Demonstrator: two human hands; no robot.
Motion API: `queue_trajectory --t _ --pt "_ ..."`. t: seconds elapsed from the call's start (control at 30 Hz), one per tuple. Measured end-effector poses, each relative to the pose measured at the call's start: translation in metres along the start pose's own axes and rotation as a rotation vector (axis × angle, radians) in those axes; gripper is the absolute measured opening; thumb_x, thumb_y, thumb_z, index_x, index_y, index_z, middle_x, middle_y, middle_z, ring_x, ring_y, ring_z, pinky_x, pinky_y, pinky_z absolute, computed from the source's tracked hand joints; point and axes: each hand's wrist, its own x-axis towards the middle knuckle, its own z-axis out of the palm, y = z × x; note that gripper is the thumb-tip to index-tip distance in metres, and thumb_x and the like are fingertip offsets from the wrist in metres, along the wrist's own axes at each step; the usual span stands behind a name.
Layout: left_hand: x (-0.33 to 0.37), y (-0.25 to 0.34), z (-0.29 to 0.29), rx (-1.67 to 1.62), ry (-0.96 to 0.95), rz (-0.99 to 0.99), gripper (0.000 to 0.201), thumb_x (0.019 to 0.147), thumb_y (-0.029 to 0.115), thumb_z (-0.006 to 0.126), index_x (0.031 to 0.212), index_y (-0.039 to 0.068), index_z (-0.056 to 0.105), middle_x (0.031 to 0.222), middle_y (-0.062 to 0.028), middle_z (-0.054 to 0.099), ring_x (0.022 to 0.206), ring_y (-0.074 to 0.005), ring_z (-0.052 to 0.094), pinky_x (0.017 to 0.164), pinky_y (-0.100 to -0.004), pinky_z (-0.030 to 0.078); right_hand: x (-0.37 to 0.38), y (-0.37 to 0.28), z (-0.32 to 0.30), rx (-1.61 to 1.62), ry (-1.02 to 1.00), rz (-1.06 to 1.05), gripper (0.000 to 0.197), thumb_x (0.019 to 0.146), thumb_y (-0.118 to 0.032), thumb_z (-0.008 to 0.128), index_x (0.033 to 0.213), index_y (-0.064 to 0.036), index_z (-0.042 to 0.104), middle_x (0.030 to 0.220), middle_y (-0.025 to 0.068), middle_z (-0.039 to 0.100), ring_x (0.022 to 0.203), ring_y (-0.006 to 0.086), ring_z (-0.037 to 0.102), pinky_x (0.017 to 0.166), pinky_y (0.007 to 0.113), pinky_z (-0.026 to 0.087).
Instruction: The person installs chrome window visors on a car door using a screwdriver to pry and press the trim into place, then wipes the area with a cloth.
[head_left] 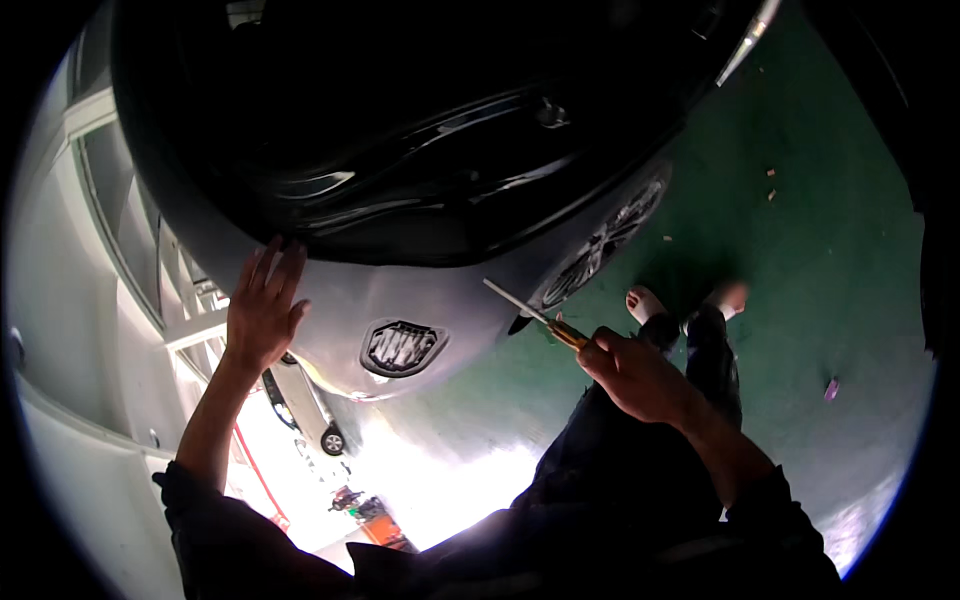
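Observation:
My left hand [264, 312] lies with its fingers stretched out at the edge of a grey car body panel [320, 285], where the panel meets the glossy black part [400, 200] of the car. In my closed right hand [640, 375] is a screwdriver [566, 332] with a yellow-orange handle. Its long metal shaft points up and to the left, and the tip appears just in front of the panel; whether it touches cannot be told. Between my hands, lower on the panel, sits a dark six-sided recess [402, 348] with a bright pattern inside.
Right of the panel is a spoked car wheel [605, 240]. The green floor [780, 240] carries a few small scraps and a purple bit [832, 389]. My feet [727, 299] stand near the wheel. White framed walling [80, 270] runs along the left; another car [300, 405] stands farther off.

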Motion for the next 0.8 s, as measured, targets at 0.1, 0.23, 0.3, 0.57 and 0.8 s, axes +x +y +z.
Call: queue_trajectory --t 0.1,0.23,0.3,0.57,0.8 --pt "0.001 0.016 0.038 -0.078 0.181 -0.172 0.077 0.098 0.045 0.061 0.157 0.001 0.039 0.162 -0.0184 0.04 0.153 -0.0361 0.034 0.127 -0.0547 0.026 0.01 -0.019 0.015 -0.047 -0.024 -0.001 0.026 0.107 -0.03 0.053 0.106 -0.0047 0.059 0.085 0.0175 0.066 0.077 0.0359 0.07 0.067 0.047 0.053" --pt "0.037 0.13 0.084 -0.372 0.289 -0.363 0.079 0.103 0.055 0.051 0.158 0.0 0.038 0.163 -0.022 0.038 0.152 -0.0412 0.035 0.124 -0.0577 0.027 0.019 -0.06 0.018 0.119 -0.077 0.096 0.035 0.108 -0.036 0.052 0.101 -0.0026 0.059 0.066 0.0105 0.057 0.062 0.0296 0.059 0.066 0.042 0.049" --pt "0.045 0.14 0.08 -0.414 0.314 -0.273 0.082 0.102 0.059 0.047 0.159 0.001 0.037 0.164 -0.0204 0.038 0.153 -0.0381 0.034 0.125 -0.0572 0.026 0.024 -0.073 0.018 0.131 0.0 0.004 0.039 0.108 -0.04 0.05 0.102 -0.0019 0.059 0.07 0.0124 0.058 0.063 0.0313 0.059 0.068 0.043 0.05" --pt "-0.008 -0.051 0.104 0.004 0.338 -0.245 0.077 0.097 0.048 0.06 0.157 0.003 0.041 0.169 -0.0108 0.034 0.156 -0.0259 0.033 0.124 -0.0533 0.027 0.045 -0.12 0.029 0.054 -0.054 0.194 0.046 0.109 -0.044 0.046 0.104 0.0 0.057 0.068 0.012 0.062 0.067 0.0298 0.065 0.075 0.044 0.049" --pt "0.055 -0.031 0.062 -0.131 0.836 -0.956 0.088 0.097 0.042 0.062 0.158 -0.012 0.027 0.165 -0.033 0.027 0.155 -0.0476 0.026 0.124 -0.062 0.022 0.052 -0.123 0.058 0.084 0.132 0.089 0.037 0.109 -0.039 0.046 0.105 -0.0043 0.057 0.065 0.0091 0.057 0.07 0.0318 0.062 0.103 0.051 0.035"
